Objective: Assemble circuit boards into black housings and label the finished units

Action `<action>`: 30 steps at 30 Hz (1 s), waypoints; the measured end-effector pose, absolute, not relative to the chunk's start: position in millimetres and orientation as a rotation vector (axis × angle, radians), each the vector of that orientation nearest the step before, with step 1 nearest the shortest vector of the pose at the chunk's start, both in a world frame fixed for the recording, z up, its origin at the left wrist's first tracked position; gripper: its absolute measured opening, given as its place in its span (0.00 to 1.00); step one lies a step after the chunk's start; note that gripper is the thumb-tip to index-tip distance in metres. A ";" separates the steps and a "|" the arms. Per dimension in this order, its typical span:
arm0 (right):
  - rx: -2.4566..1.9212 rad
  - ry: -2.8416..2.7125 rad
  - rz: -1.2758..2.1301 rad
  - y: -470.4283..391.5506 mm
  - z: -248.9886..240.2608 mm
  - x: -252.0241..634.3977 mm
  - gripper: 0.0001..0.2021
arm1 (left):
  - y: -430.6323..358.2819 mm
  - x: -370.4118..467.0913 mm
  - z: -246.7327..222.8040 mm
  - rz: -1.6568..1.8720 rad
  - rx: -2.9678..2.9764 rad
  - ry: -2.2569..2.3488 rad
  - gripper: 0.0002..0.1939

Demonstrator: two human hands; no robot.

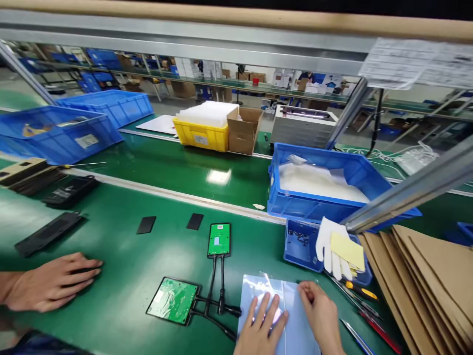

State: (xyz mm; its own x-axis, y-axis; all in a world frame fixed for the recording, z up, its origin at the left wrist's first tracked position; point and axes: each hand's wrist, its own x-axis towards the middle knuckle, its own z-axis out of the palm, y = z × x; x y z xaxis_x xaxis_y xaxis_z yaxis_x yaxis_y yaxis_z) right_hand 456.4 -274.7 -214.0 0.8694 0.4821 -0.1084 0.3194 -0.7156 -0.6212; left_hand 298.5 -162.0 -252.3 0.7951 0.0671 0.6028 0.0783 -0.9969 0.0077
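Note:
At the lower right, my left hand (259, 323) lies with spread fingers on a light blue sheet (297, 320) with a shiny clear film. My right hand (322, 313) pinches at the sheet's upper right corner; what its fingertips hold is too small to make out. Left of the sheet lie a larger green circuit board in a black frame (173, 300) and a smaller framed green board (219, 239), both with black cables (221, 301). Two small black pads (146, 225) (194, 221) rest on the green table farther back.
Another person's hand (55, 283) rests at the left, near black casings (50, 232). A small blue tray of screws (303, 246), white gloves (328, 244), tools (364, 291) and cardboard sheets (436, 276) stand right. Blue bins (306, 204) and a yellow bin (201, 136) are behind.

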 end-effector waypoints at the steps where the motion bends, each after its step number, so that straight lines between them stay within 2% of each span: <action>1: -2.419 -0.609 0.356 -278.9 -213.1 458.2 0.15 | -163.7 300.5 -254.8 -1.086 -2.945 -0.149 0.13; 7: -2.442 -0.461 0.292 -290.9 -192.0 458.9 0.19 | -177.0 310.8 -274.9 -1.406 -2.843 -0.284 0.09; 10: -2.252 -0.433 0.282 -261.7 -173.2 454.6 0.19 | -182.4 313.7 -283.3 -1.486 -2.786 -0.400 0.06; 13: -1.956 -0.598 0.528 -203.5 -160.3 449.5 0.17 | -182.3 313.3 -285.4 -1.315 -2.781 -0.417 0.07; 18: -1.735 -0.650 0.905 -102.5 -174.2 444.7 0.15 | -154.9 291.6 -276.6 -0.994 -2.843 -0.369 0.20; 21: -1.719 -0.664 1.012 -70.8 -192.6 446.1 0.13 | -82.9 242.1 -254.5 -0.792 -2.849 -0.410 0.27; 25: -1.722 -0.709 1.079 -58.7 -205.2 447.5 0.11 | 97.7 126.9 -207.1 -0.693 -2.893 -0.452 0.34; 26: -1.723 -0.725 1.089 -58.0 -205.7 447.6 0.10 | 145.0 97.3 -196.6 -0.662 -2.965 -0.322 0.35; 28: -1.730 -0.757 1.105 -57.3 -205.0 447.6 0.09 | 221.5 49.7 -180.7 -0.446 -3.188 0.255 0.30; 30: -1.741 -0.780 1.111 -56.6 -203.3 447.9 0.09 | 263.5 25.2 -171.1 -0.099 -3.331 0.279 0.28</action>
State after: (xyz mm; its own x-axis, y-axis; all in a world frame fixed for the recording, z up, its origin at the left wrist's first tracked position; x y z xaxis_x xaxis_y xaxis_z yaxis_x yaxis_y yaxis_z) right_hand 447.9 -56.6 -203.3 0.3971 0.8489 -0.3488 0.0399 -0.3957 -0.9175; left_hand 25.2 263.5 -171.1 0.9845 -0.1587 0.0750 -0.1705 -0.9657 0.1957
